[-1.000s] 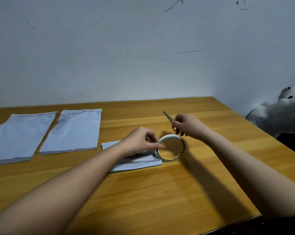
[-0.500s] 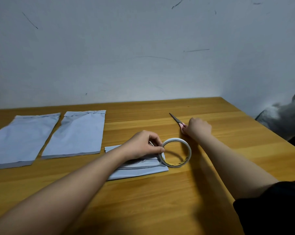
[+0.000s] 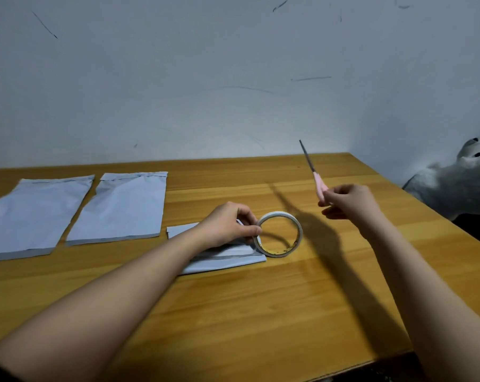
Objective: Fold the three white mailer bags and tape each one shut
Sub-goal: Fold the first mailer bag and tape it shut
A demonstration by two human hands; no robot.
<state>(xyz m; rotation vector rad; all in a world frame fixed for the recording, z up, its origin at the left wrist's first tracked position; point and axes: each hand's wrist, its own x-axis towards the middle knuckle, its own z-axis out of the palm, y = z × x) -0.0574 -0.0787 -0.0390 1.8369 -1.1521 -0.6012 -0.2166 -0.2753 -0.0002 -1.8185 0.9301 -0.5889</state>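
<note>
The left hand [image 3: 228, 226] rests on the folded bag [image 3: 225, 257] near the middle of the wooden bench [image 3: 261, 312], its fingers [image 3: 251, 232] pinching the near rim of the tape roll [image 3: 279, 234]. The roll stands tilted on its edge, touching the bag's right end. The right hand [image 3: 349, 202] is lifted off the bench to the right of the roll, fingers curled round the pink handle of the scissors [image 3: 313, 172], whose dark blades (closed together, as far as can be seen) point up and away toward the wall [image 3: 233, 78].

Two more bags lie flat and unfolded well to the left: the middle bag [image 3: 120, 208] just beside the left bag [image 3: 32, 216], with a narrow strip of wood between them. A grey plush toy [image 3: 459, 177] sits off the bench's right edge.
</note>
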